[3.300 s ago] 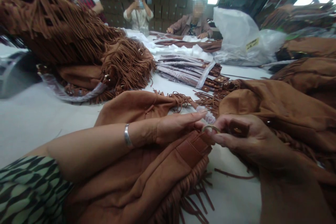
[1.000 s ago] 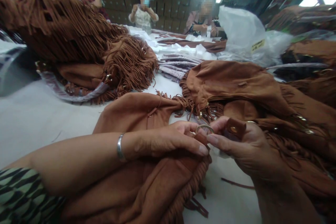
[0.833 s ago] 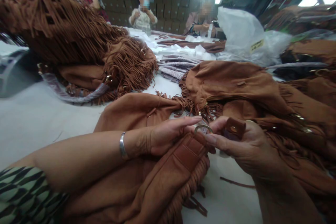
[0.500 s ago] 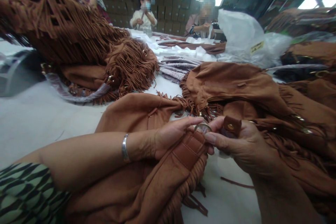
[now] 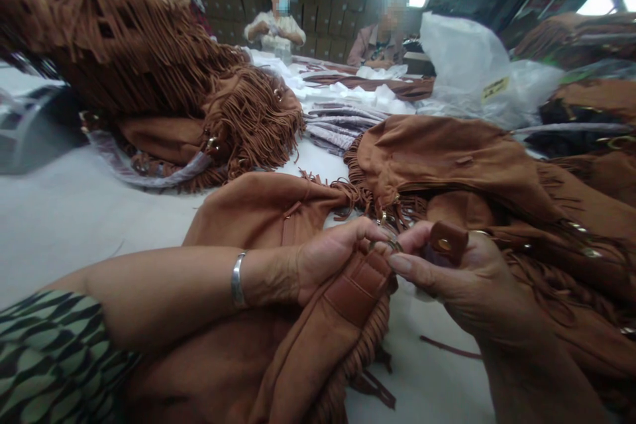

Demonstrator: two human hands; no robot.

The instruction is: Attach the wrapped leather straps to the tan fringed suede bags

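Note:
A brown suede fringed bag [image 5: 258,344] lies under my forearms on the white table. My left hand [image 5: 332,255] is closed, its fingers curled over the bag's stitched tab [image 5: 355,288] and the metal ring [image 5: 387,245]. My right hand [image 5: 447,271] pinches the same ring from the right. A brown strap end with a gold stud [image 5: 447,243] lies over its fingers. A silver bangle [image 5: 238,271] sits on my left wrist.
More fringed bags [image 5: 447,159] are piled to the right, and a large heap [image 5: 149,79] at the left. Wrapped straps [image 5: 338,122] and a clear plastic bag [image 5: 467,66] lie further back. Three people [image 5: 275,23] work at the far end of the white table [image 5: 69,212].
My left fingers, stretched toward the ring half a second ago, have curled shut over it and the tab. The right hand has kept its pinch. The view has shifted slightly.

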